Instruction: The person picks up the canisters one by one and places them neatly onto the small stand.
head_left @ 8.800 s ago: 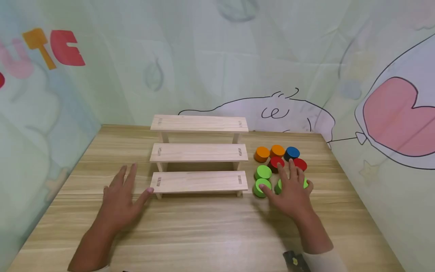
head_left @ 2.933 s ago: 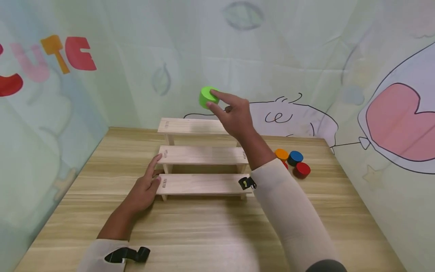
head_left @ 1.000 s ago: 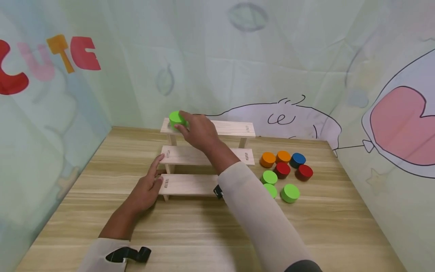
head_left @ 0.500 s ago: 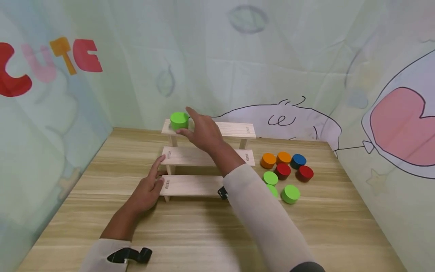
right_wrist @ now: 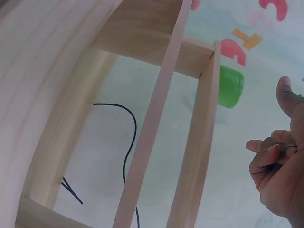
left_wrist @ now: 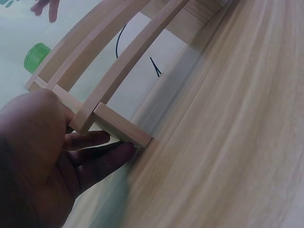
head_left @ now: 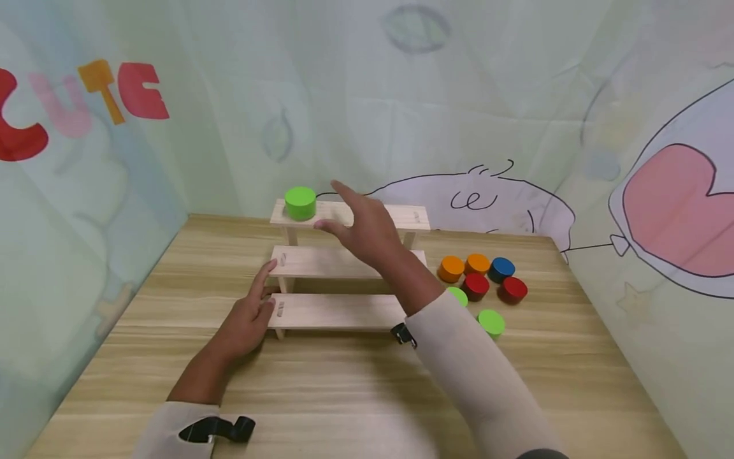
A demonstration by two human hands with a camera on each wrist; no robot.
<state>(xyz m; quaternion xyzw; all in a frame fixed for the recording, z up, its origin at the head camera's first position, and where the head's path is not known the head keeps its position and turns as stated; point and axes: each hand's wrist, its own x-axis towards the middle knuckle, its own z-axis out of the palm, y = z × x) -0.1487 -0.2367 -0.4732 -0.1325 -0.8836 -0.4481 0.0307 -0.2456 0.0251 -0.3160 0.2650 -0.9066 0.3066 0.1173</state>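
Note:
A light-wood three-tier stand [head_left: 338, 310] stands at mid-table in the head view. On the left end of its top tier sits a lime-green round block [head_left: 301, 204]. My right hand [head_left: 369, 229] hovers just right of this block, thumb and index finger spread apart, holding nothing; a gap separates them from the block. In the right wrist view, the same green block [right_wrist: 231, 87] stands apart from the thumb. My left hand [head_left: 246, 322] rests against the stand's left end, and in the left wrist view its fingers [left_wrist: 107, 164] lie along the stand's side support.
On the table [head_left: 321, 395], right of the stand, are orange blocks [head_left: 451, 269], a blue block [head_left: 501, 269], red blocks [head_left: 513, 290] and green blocks [head_left: 491, 323]. My right sleeve [head_left: 476, 370] covers part of this group. A printed cloth [head_left: 355, 95] hangs behind.
My right hand carried a green block from the group to the top tier's left end, let it go, then drew back rightward. My left hand came to the stand's side and stayed.

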